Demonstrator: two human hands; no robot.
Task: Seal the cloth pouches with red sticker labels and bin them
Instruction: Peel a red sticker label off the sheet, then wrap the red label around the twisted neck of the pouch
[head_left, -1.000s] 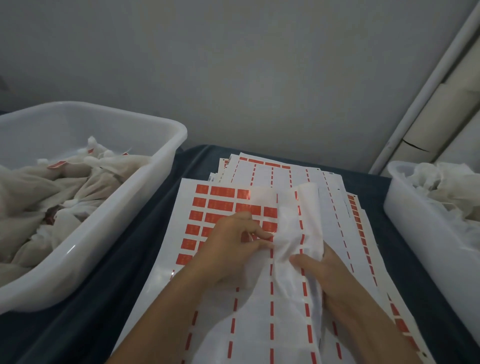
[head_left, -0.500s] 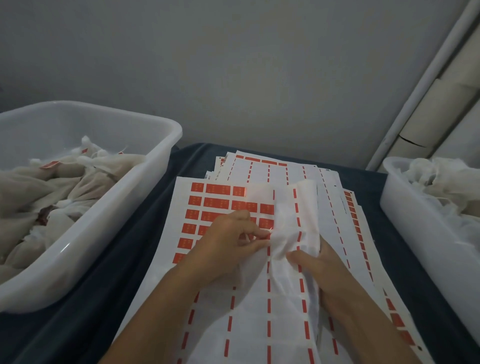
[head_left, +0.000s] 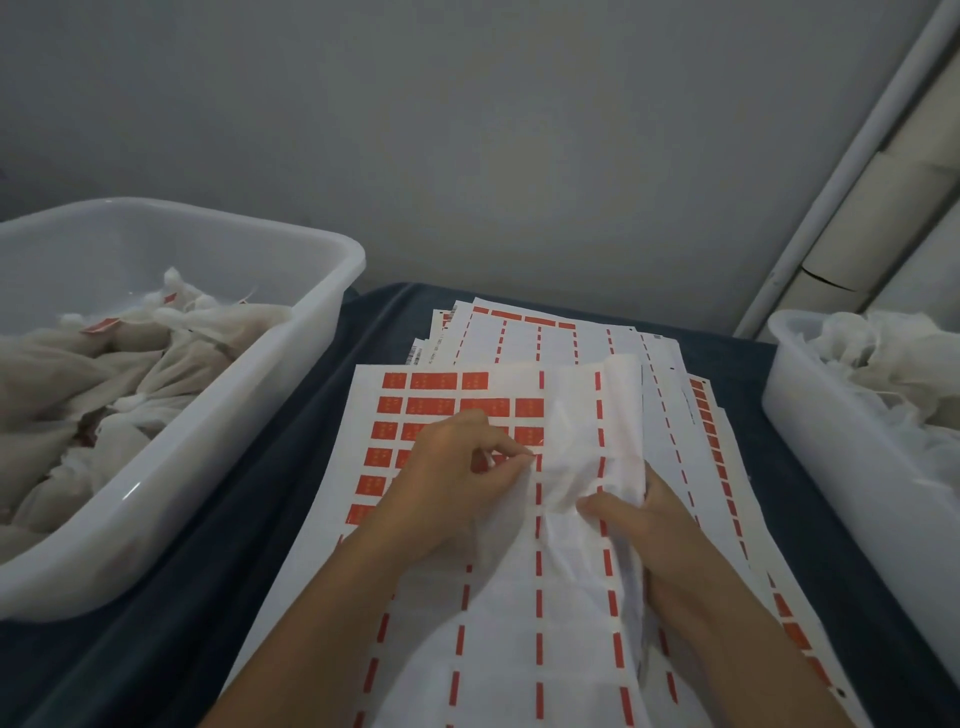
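Note:
A thin white cloth pouch (head_left: 582, 467) lies lengthwise over the top sticker sheet (head_left: 431, 395), whose upper left still carries rows of red labels. My left hand (head_left: 457, 483) rests on the sheet and pinches a red sticker at its fingertips, right at the pouch's left edge. My right hand (head_left: 644, 525) grips the pouch's right side, thumb on top of the cloth. Sealed pouches with red labels fill the left bin (head_left: 291, 291). Loose white pouches sit in the right bin (head_left: 810, 415).
A stack of used sticker sheets (head_left: 545, 338) fans out beneath the top one on the dark blue table (head_left: 291, 441). A grey wall stands behind, and a white pipe (head_left: 841, 156) runs up the right corner.
The view has shifted slightly. My left fingers have closed tighter on the sticker at the pouch's edge; my right hand has stayed on the pouch.

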